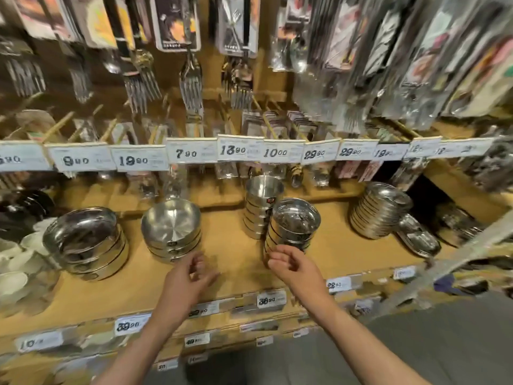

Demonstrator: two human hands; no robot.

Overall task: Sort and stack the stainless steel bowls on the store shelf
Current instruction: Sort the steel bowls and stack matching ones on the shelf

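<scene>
While both arms reach over the shelf front, left hand [191, 273] hovering above bare wooden shelf [233, 262], between two bowl stacks; fingers loosely curled, blurred, nothing held. Right hand [291, 266] at base of nearest small bowl stack [293, 226]; fingers loosely bent, fingertips [273, 254] at or just short of the lowest bowls. Contact not resolvable; no closed grasp visible.

Bowl positions on shelf, left to right:
- wide bowl stack [88, 243], far left, top bowl tilted, sitting crooked in the pile.
- medium bowl stack [172, 229], just beyond left hand, top bowl upright and empty.
- tall cup stack [262, 207], behind and touching or nearly touching small bowl stack, leaning slightly.
- plate stack [380, 209], to the right, well apart from right hand, leaning back.
- oval tray [419, 240] propped beside plate stack.

White crockery [16, 265] at far left edge, partly out of frame. Row of price tags [191, 153] above bowls, reading 9.90, 19.90, 7.90, 13.90, 10.00 among others; right-end tags blurred. Packaged forks [191, 84] hanging on pegs above. More price labels [270, 300] along shelf front edge. Grey floor [444, 343] lower right.
</scene>
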